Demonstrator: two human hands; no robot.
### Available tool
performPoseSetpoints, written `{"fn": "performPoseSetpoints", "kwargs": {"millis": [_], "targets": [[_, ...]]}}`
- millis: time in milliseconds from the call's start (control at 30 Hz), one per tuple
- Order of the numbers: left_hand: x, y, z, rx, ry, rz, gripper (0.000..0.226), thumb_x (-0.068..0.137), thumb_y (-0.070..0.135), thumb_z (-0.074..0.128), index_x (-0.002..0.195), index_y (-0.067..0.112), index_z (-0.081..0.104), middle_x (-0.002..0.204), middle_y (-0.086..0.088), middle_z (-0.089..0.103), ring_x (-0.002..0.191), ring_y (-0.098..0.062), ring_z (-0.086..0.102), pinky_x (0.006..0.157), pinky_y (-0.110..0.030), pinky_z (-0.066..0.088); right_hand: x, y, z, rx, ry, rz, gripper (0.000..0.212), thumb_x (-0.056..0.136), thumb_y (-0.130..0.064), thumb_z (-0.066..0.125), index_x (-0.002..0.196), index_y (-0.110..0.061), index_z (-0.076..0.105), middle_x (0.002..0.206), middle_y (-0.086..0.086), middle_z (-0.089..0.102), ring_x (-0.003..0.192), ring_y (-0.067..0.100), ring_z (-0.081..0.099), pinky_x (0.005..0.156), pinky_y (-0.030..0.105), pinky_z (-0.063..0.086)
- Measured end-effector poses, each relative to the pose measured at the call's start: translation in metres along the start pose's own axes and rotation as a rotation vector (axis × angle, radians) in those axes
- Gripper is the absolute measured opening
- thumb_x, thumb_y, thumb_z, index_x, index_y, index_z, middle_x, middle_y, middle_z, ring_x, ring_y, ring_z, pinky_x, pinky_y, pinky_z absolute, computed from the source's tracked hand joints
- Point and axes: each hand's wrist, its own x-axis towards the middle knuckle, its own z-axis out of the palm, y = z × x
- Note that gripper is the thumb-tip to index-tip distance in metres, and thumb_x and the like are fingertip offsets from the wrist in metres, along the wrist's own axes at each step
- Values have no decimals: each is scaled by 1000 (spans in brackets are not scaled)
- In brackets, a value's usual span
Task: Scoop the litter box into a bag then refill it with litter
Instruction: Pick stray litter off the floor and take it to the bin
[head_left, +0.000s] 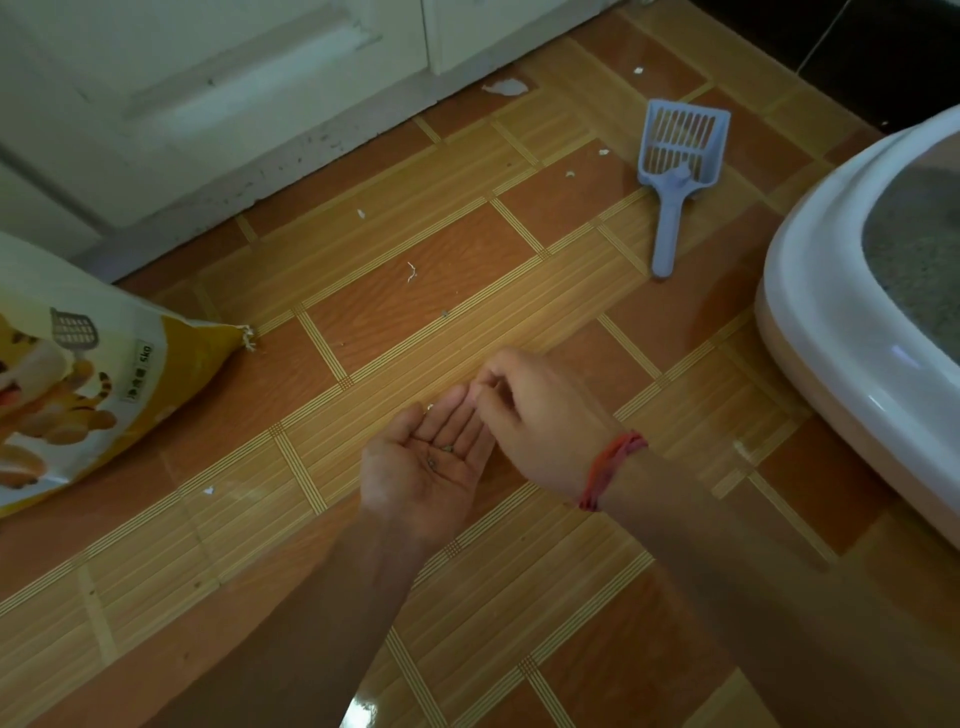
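While the scoop (675, 171) lies far off, left hand (415, 467) spreads flat (cradling grains (444, 450)), right hand (535, 415) pinched.

Person, seen from close by. Left hand (426, 467) bare; left forearm (322, 623) bare as far as the near edge of view. Right hand (530, 415) and right forearm (753, 561) bare as well. One item worn: a cord bracelet (613, 467) on the right wrist, red with orange tones, several thin strands bunched into a narrow band. Weave too blurred to make out.
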Motion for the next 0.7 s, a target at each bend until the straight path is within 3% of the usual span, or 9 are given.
{"fn": "performPoseSetpoints", "kwargs": {"millis": [133, 267, 467, 700], "targets": [[3, -1, 2, 1, -25, -7, 51, 104, 27, 28, 126, -8, 58, 111, -23, 70, 98, -30, 72, 82, -39, 57, -8, -1, 5, -36, -78, -54, 11, 99, -33, 40, 93, -28, 48, 100, -3, 54, 88, 15, 56, 80, 39, 51], [4, 0, 3, -22, -28, -25, 51, 103, 29, 29, 118, -6, 62, 102, -21, 72, 91, -31, 73, 69, -38, 60, -10, -2, 7, -2, -56, -76, 4, 95, -36, 51, 93, -33, 49, 101, -8, 54, 88, 10, 56, 79, 34, 52], [-4, 15, -5, -23, 2, 22, 49, 104, 24, 31, 108, -10, 65, 116, -27, 68, 104, -36, 70, 97, -42, 50, 22, 10, 18, 34, 191, 26, 11, 93, -34, 56, 91, -26, 62, 82, -11, 55, 78, 9, 53, 71, 27, 46], [-17, 42, -26, -36, 51, 61, 47, 104, 23, 31, 111, -9, 64, 112, -24, 70, 97, -37, 71, 94, -44, 51, 79, 23, 39, -105, 263, 76, 13, 93, -26, 60, 98, -20, 71, 97, -1, 66, 90, 18, 61, 76, 31, 51]]}}
